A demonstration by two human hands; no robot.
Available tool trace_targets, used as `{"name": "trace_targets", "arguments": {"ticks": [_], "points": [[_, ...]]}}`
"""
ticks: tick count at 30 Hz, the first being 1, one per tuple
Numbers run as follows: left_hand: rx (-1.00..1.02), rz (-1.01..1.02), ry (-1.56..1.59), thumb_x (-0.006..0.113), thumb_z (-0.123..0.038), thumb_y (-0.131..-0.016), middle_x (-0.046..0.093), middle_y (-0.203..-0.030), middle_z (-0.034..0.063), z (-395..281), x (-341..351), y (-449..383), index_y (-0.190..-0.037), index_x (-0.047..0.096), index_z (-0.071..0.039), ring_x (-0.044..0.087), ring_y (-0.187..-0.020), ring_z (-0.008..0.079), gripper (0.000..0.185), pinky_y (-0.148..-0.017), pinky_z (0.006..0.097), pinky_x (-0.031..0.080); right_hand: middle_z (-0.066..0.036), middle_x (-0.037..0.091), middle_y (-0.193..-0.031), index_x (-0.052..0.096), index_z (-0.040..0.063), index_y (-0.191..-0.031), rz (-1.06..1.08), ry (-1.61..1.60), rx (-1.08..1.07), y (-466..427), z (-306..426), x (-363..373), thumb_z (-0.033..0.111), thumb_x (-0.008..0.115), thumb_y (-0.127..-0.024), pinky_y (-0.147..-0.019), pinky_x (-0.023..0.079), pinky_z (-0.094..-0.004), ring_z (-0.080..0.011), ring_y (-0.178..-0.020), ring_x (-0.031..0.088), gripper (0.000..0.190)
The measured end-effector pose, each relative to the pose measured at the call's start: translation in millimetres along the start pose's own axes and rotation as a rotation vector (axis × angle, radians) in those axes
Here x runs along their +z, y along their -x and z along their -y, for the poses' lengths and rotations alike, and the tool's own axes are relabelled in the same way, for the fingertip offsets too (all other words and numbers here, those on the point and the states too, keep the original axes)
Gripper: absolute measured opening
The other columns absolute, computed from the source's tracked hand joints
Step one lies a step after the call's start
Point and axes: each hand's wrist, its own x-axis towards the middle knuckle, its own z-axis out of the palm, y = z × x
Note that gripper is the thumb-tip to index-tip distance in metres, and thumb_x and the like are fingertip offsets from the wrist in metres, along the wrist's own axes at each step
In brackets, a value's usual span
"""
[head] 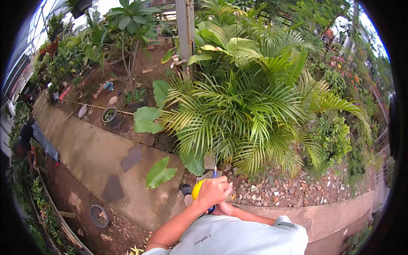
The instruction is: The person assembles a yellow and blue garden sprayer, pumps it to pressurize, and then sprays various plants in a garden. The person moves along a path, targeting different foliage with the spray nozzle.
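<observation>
Close to my body, my left hand (pixel 214 190) is closed on the upper part of a small hand sprayer with a yellow tank (pixel 198 188). A blue part with a brass-coloured tip (pixel 215 170) sticks out beyond the fingers, and a thin spray or rod rises from it towards the palm fronds (pixel 229 108). Lower down and partly covered by the other hand and forearm, my right hand (pixel 224 208) is beside a dark blue part of the sprayer. What its fingers hold is hidden.
A concrete path (pixel 95 149) runs to the upper left, where a person (pixel 38 137) bends over plants. Nearby are a round grey pot (pixel 99 216), a black pot (pixel 110 115), a metal post (pixel 185 32) with a tap (pixel 177 61), and loose stones (pixel 274 193).
</observation>
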Motion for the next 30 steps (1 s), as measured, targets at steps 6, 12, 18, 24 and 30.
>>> {"name": "trace_targets", "arguments": {"ticks": [6, 12, 18, 24, 30], "points": [[0.015, 0.030, 0.026, 0.068, -0.019, -0.083, 0.055, -0.064, 0.0049, 87.8, -79.8, -40.9, -0.060, 0.065, -0.004, 0.056, -0.050, 0.0264, 0.027, -0.048, 0.0381, 0.048, -0.006, 0.060, -0.094, 0.058, 0.004, -0.103, 0.014, 0.050, -0.076, -117.6, 30.3, 23.5, 0.032, 0.045, -0.100, -0.081, 0.044, -0.0332, -0.0182, -0.086, 0.056, 0.031], [0.074, 0.115, -0.013, 0.069, -0.021, -0.083, 0.055, -0.064, 0.0056, 147.2, -131.8, -86.1, -0.061, 0.065, -0.004, 0.057, -0.051, 0.0269, 0.028, -0.049, 0.0381, 0.048, -0.007, 0.059, -0.085, 0.058, 0.002, -0.097, -0.022, 0.087, -0.183, -187.4, 62.8, 54.6, 0.036, 0.042, -0.100, -0.080, 0.044, -0.0320, -0.0173, -0.084, 0.056, 0.037], [0.125, 0.164, 0.073, 0.068, -0.023, -0.085, 0.055, -0.064, 0.0057, 201.3, -143.5, -109.6, -0.061, 0.064, -0.004, 0.057, -0.053, 0.0268, 0.031, -0.049, 0.0377, 0.048, -0.005, 0.051, -0.065, 0.052, 0.003, -0.073, -0.402, 0.235, -0.306, -240.3, 51.0, 47.9, 0.033, 0.032, -0.100, -0.061, 0.040, -0.0287, -0.0150, -0.059, 0.048, 0.045], [0.263, 0.269, 0.231, 0.068, -0.024, -0.085, 0.053, -0.064, 0.0053, 245.1, -174.9, -124.1, -0.060, 0.063, -0.004, 0.056, -0.051, 0.0262, 0.033, -0.048, 0.0367, 0.047, -0.004, 0.050, -0.063, 0.052, 0.002, -0.076, -0.594, 0.229, -0.428, -285.6, 52.7, 72.1, 0.027, 0.035, -0.096, -0.055, 0.037, -0.0281, -0.0127, -0.055, 0.046, 0.036], [0.387, 0.331, 0.340, 0.068, -0.023, -0.086, 0.054, -0.065, 0.0058, 308.5, -225.9, -142.7, -0.060, 0.062, -0.003, 0.056, -0.051, 0.0245, 0.033, -0.048, 0.0357, 0.047, -0.004, 0.049, -0.063, 0.052, 0.003, -0.079, -0.808, 0.243, -0.611, -367.7, 60.0, 113.1, 0.027, 0.038, -0.098, -0.049, 0.035, -0.0279, -0.0126, -0.051, 0.045, 0.034]]}}
